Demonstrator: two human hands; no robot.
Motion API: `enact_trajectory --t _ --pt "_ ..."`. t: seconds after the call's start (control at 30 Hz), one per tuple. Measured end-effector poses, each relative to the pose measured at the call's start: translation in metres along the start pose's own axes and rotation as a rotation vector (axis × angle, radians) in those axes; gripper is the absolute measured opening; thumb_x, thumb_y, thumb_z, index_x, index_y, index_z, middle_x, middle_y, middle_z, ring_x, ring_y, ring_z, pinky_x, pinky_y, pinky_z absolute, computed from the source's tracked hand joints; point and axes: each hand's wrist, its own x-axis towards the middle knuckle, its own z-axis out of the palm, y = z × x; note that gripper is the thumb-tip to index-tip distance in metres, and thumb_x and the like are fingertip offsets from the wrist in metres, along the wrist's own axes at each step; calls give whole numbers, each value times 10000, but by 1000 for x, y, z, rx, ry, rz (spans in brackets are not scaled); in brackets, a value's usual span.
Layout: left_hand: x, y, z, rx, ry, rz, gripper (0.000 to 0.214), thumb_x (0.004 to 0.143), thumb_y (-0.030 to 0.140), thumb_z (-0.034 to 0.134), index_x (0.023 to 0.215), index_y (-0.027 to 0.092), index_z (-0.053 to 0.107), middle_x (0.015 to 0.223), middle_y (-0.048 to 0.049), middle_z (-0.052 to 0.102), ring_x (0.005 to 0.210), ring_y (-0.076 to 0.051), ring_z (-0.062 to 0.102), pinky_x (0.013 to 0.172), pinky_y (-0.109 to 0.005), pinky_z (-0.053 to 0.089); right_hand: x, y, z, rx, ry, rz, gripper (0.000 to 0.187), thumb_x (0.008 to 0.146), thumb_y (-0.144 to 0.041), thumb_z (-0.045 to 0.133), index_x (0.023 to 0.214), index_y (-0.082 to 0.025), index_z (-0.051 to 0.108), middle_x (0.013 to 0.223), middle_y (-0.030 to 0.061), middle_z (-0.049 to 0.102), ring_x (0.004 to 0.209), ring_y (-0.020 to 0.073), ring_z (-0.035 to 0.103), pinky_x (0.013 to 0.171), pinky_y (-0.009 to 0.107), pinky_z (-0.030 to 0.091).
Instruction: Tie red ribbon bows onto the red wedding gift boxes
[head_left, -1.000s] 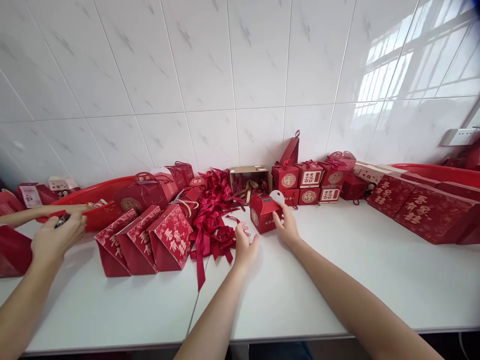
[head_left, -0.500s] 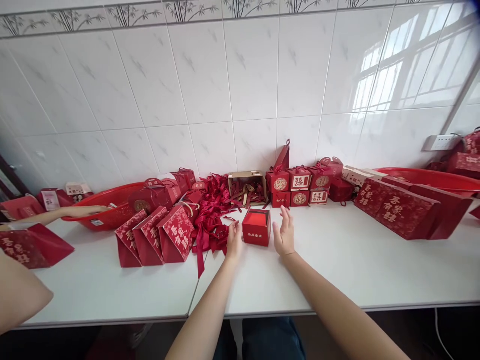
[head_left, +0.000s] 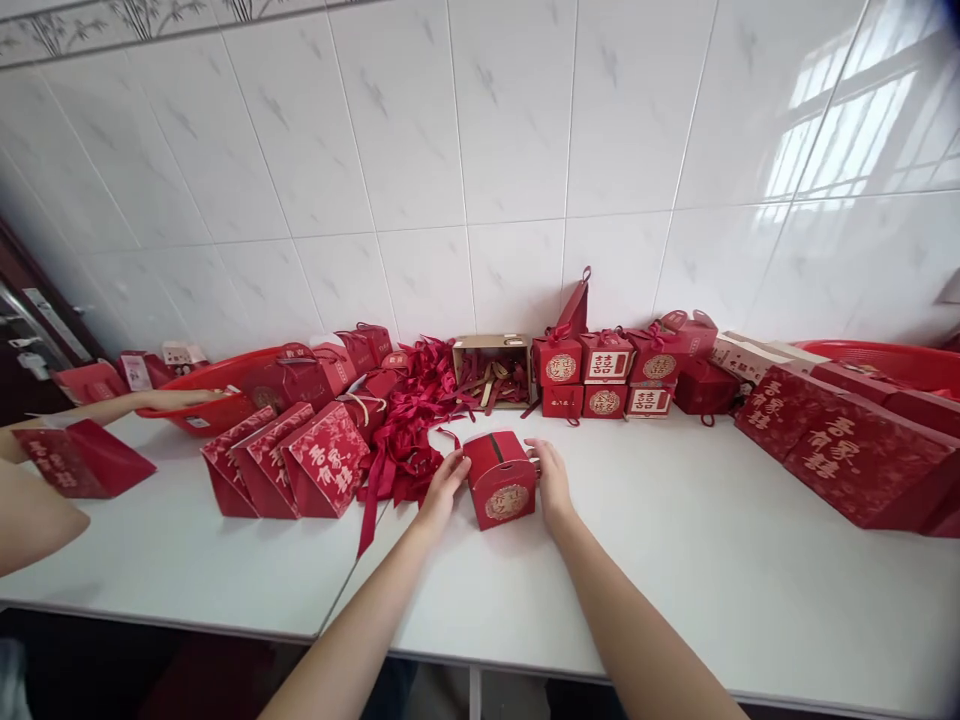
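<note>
A small red gift box [head_left: 501,500] with a round gold emblem on its front stands on the white table in front of me. Its top flaps are folded inward, and a dark gap runs between them. My left hand [head_left: 448,484] grips its left side, with a thin ribbon loop by the fingertips. My right hand [head_left: 552,478] holds the right side, its fingers bent and partly hidden behind the box. Loose dark red ribbons [head_left: 412,425] lie in a heap just left of the box. Behind it, an open cardboard carton [head_left: 491,345] holds more ribbon pieces.
Stacked small red boxes [head_left: 604,370] stand against the tiled wall. Triangular red boxes [head_left: 326,460] stand in a row at left, and larger ones [head_left: 847,440] at right. Another person's arm [head_left: 112,405] reaches into a red basket [head_left: 199,415] at far left.
The box has turned, so its emblem side faces me, and its top has gone from open to folded over. Both hands have closed in on its sides. The view has shifted.
</note>
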Motion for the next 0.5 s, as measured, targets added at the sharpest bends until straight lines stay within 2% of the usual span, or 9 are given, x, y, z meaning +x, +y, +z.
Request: enact_trajectory --t 0.13,0.27,0.5 --pt "-1 1 -2 -23 18 -37 496 638 463 764 1035 186 655 1051 -79 708 1006 -256 633 851 -332 469 -3 -6 6 114 -153 70 395 772 -512 627 1055 -237 610 1051 30 667 938 204 633 811 316 499" --pt "-6 2 -2 -28 20 -35 439 644 443 753 999 195 685 1023 -78 720 987 -267 644 841 -341 484 -4 -10 9 216 -316 157 359 768 -444 647 1054 -231 607 1031 36 678 878 219 647 776 333 514" --pt "-8 2 -2 -21 -13 -39 423 684 413 702 1029 169 675 1029 -90 722 1003 -284 645 884 -367 478 -12 -11 8 288 -370 224 309 743 -353 662 1013 -233 571 998 17 667 857 211 632 749 314 502"
